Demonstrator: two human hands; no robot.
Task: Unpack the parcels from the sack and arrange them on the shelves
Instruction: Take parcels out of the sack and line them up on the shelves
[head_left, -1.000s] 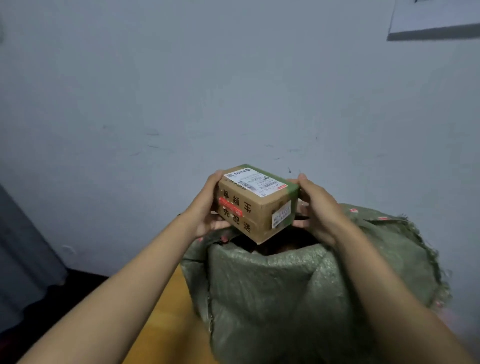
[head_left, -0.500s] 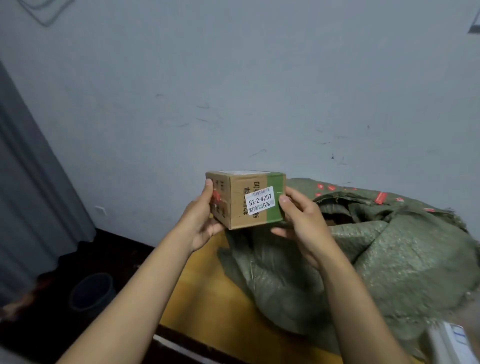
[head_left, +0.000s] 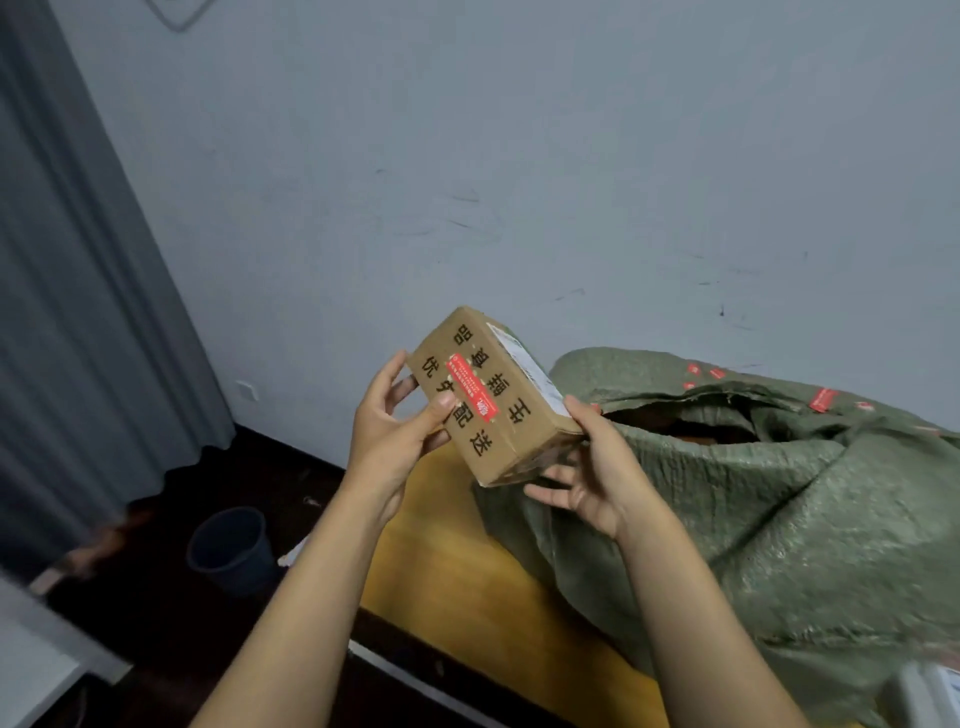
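Parcel (head_left: 496, 397) clear of sack (head_left: 753, 519); left hand (head_left: 395, 436) pinches, right hand (head_left: 587, 478) cradles corner. Firm up right before carrying to shelf.

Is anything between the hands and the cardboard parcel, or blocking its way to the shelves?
Nothing between them: left hand and right hand both hold the cardboard parcel directly, above the table beside the sack. No shelves are in view, so that path cannot be judged.

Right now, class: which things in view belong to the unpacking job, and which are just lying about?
Belong to the job:
cardboard parcel, held by the left hand and right hand
green woven sack, mouth open

Just lying about:
dark bin on the floor
grey curtain
yellow table under the sack
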